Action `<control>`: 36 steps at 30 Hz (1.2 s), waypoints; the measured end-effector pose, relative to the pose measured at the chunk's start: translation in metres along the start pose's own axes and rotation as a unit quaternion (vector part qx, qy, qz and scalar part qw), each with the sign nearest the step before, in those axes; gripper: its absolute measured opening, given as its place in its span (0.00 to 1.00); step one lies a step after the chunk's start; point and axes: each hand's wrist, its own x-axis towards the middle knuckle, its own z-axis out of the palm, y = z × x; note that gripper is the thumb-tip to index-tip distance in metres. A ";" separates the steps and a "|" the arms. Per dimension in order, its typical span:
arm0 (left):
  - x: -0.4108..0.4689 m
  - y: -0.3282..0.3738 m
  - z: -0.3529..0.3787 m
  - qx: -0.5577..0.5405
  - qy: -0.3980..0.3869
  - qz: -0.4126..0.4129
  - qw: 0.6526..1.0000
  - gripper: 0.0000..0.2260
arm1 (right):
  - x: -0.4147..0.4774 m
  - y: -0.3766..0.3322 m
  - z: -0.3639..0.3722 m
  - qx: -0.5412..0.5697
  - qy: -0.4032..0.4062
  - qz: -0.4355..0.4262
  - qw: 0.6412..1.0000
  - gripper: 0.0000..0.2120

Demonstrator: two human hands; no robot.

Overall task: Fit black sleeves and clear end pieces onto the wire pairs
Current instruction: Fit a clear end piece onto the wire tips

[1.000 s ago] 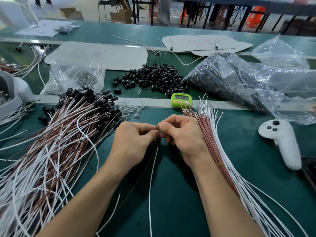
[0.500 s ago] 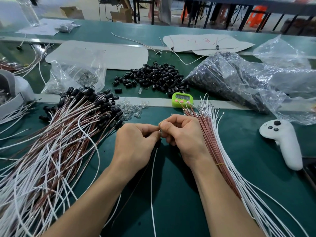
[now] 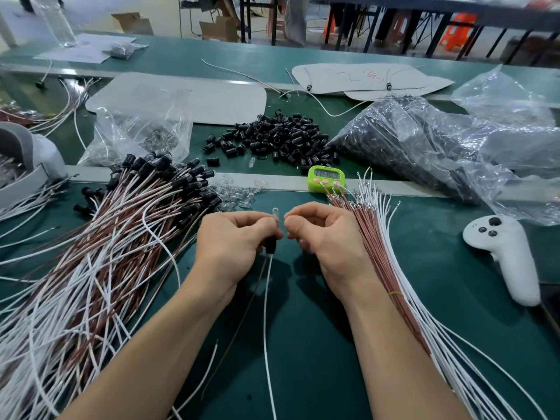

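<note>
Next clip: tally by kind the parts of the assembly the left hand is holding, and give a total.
In the left hand:
white wire: 1
brown wire: 1
black sleeve: 1
clear end piece: 1
Total: 4

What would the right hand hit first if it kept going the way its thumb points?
Most likely the clear end piece held up by the left hand, just across a small gap from the right hand. Depth is unclear, so it might miss.
</note>
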 end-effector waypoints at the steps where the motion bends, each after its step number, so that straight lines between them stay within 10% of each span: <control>1: 0.001 0.000 -0.001 -0.005 0.014 -0.002 1.000 0.06 | 0.000 0.001 0.001 -0.026 -0.003 -0.005 1.000 0.02; 29: 0.010 -0.003 -0.006 -0.108 0.132 0.006 0.985 0.07 | -0.009 0.003 0.016 -0.302 -0.037 -0.027 0.952 0.09; 36: 0.008 0.004 -0.006 -0.244 0.071 -0.061 0.965 0.06 | -0.006 0.004 0.012 -0.154 -0.006 0.019 0.988 0.07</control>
